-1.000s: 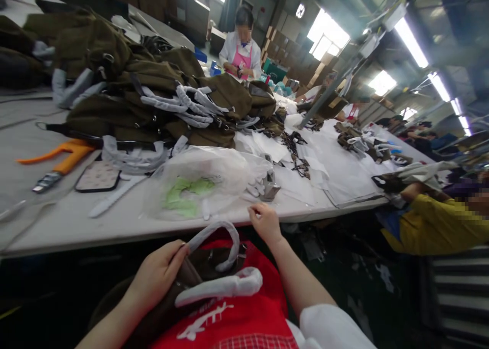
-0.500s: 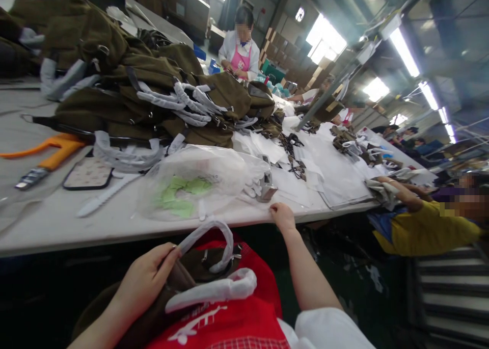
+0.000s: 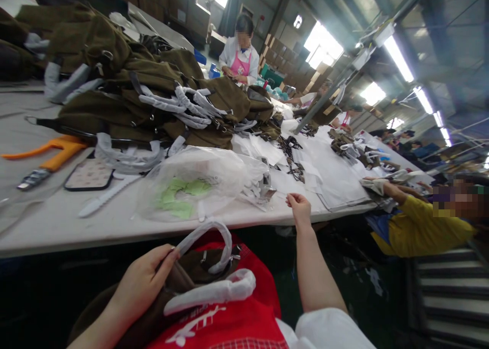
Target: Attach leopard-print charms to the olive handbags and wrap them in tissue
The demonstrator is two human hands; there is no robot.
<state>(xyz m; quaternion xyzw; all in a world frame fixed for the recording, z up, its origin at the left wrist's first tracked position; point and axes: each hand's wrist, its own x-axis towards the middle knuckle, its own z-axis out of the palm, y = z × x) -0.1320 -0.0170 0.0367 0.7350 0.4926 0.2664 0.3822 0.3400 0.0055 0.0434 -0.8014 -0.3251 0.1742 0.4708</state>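
My left hand (image 3: 153,267) is closed on the base of a wrapped handle (image 3: 206,234) of a brown handbag (image 3: 191,270). The bag rests on my lap against a red apron, and its second handle (image 3: 214,290), also in white wrapping, droops toward me. Just past the table's front edge, my right hand (image 3: 300,209) is raised with thumb and fingers pinched together; whatever may be between them is too small to tell. Left of it lie a metal-ended object (image 3: 266,181) and a clear plastic bag (image 3: 221,170) with green paper pieces (image 3: 183,193) inside.
Brown bags with wrapped handles (image 3: 153,104) are heaped along the table's far left. An orange-handled tool (image 3: 57,155), a patterned phone-like item (image 3: 89,173) and a white serrated strip (image 3: 109,193) lie in front. A person in yellow (image 3: 424,226) works at right, another in pink apron (image 3: 240,63) behind.
My right hand has moved right and slightly up, away from the metal-ended object. My left hand keeps its hold on the handle. The view has shifted slightly.
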